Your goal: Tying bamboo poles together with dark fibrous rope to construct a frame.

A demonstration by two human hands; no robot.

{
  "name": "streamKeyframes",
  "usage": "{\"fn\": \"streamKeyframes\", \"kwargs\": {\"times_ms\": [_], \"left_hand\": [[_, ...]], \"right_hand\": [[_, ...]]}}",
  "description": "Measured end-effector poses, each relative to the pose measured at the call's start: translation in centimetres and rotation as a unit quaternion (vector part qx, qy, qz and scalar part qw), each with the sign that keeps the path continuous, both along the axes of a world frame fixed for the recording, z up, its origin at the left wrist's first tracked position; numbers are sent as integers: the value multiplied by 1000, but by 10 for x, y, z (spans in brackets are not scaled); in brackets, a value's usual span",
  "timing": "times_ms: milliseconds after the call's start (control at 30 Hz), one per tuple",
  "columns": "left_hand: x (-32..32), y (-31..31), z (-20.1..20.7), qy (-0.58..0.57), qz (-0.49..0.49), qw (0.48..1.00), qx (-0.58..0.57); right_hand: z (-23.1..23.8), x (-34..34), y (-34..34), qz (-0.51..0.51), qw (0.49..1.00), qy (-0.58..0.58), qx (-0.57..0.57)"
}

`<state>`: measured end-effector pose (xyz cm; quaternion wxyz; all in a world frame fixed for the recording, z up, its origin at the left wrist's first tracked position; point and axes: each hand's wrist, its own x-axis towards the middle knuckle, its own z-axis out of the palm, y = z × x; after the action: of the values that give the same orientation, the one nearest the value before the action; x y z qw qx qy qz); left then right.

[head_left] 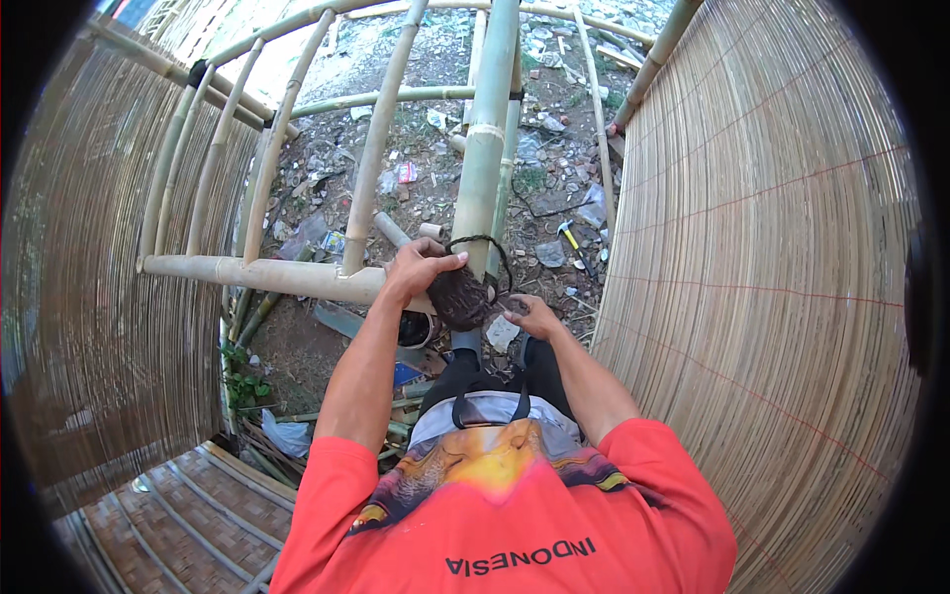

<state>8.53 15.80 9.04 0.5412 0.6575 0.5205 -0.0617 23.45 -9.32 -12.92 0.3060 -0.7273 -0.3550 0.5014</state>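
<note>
Dark fibre rope (460, 300) is wound thickly around the joint where a horizontal bamboo rail (267, 276) meets an upright bamboo post (485, 148). A loop of the same rope stands out around the post just above the wrapping. My left hand (421, 269) grips the wrapped joint from the left, its thumb stretched along the top. At the right of the joint, my right hand (534, 316) has its fingers pinched together on the rope's loose end. The fingertips of the left hand are partly hidden behind the joint.
Thinner bamboo bars (376, 139) rise from the rail at the left. Slatted bamboo blinds (752, 228) stand close on the right, with another screen (109, 267) at left. A hammer (572, 243) lies on littered ground. A woven platform (188, 525) is at lower left.
</note>
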Motion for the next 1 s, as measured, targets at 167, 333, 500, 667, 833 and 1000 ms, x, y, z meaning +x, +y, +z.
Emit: {"fn": "streamKeyframes", "kwargs": {"times_ms": [167,333,500,667,833,1000], "left_hand": [[-4,-2,1,-22,9,1000,19],[0,-9,7,-63,18,998,-21],[8,-12,14,-52,36,998,-4],[15,-22,9,-8,68,997,24],[20,-28,-24,2,112,991,78],[82,-46,-137,37,105,992,64]], "right_hand": [[5,-14,-20,-55,990,14,-132],[-31,-7,-78,-217,946,-51,-237],[-93,10,-166,-315,871,-71,-370],[-209,-7,-222,-294,858,-72,-415],[-365,-4,-213,-239,874,-27,-423],[-524,-12,-228,-302,882,-2,-361]]}}
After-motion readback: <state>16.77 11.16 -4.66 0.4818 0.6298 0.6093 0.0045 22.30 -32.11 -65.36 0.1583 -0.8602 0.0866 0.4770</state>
